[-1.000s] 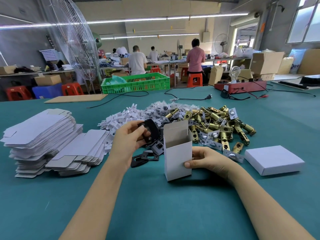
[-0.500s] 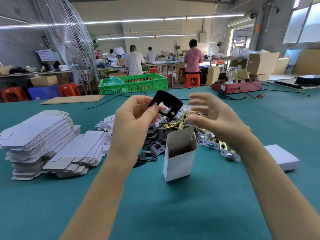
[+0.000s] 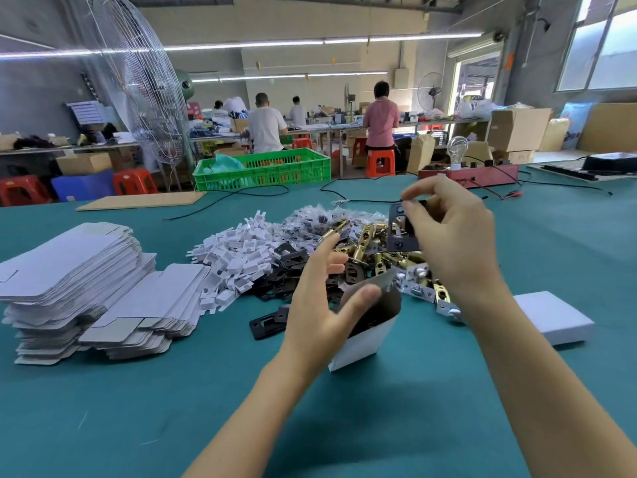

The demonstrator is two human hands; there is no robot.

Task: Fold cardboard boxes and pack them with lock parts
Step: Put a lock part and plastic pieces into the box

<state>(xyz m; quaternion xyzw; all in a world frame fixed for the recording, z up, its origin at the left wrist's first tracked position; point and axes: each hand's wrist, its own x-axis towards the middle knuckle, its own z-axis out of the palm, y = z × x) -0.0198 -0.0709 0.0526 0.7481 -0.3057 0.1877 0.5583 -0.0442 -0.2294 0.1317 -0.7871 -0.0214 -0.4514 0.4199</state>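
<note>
My right hand [image 3: 448,236] pinches a black lock plate [image 3: 400,232] up in the air above the parts pile. My left hand [image 3: 324,305] hovers with fingers spread over the open top of a small white cardboard box [image 3: 365,343], which leans to the right on the green table. Whether the left hand touches the box flap I cannot tell. Behind the box lie brass latch bolts [image 3: 365,236], black plates [image 3: 289,257] and white plastic pieces [image 3: 234,250] in heaps.
Stacks of flat unfolded box blanks [image 3: 76,288] stand at the left. A closed white box [image 3: 551,315] lies at the right. A green crate [image 3: 262,169], cables and a red device [image 3: 468,174] sit at the table's far side. People work at benches behind.
The black plate passed from my left hand to my right hand. My left hand dropped toward the box top. The box now leans to the right.
</note>
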